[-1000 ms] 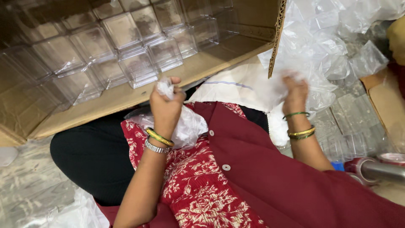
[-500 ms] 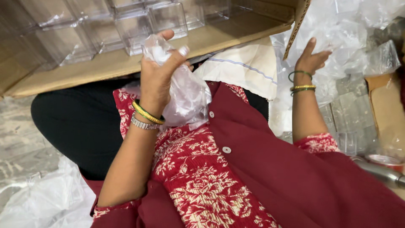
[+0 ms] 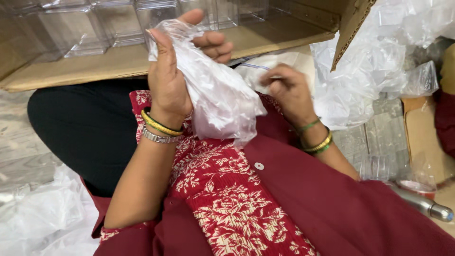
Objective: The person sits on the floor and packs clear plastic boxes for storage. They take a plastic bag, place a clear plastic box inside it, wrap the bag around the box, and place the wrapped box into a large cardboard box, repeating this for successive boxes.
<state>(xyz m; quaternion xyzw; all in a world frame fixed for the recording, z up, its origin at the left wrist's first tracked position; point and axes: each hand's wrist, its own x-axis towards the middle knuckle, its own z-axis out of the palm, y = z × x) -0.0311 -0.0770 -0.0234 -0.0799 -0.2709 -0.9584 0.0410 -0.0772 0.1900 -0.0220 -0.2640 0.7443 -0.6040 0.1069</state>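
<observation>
The left hand (image 3: pixel 173 80) was raised above the lap, its grip clamped on a crumpled clear plastic bag (image 3: pixel 215 92), thumb and fingers pinching the upper part while the rest hung down against the red floral garment (image 3: pixel 222 199). The right hand (image 3: pixel 286 92) sat just beside the bag's right edge, fingers curled together; whether that grip held any plastic could not be told. Beyond the hands stood an open cardboard box (image 3: pixel 118 64) with clear plastic containers (image 3: pixel 76 28) in rows. More loose plastic bags (image 3: pixel 374 61) lay heaped to the right, near a metal bottle (image 3: pixel 424 205).
</observation>
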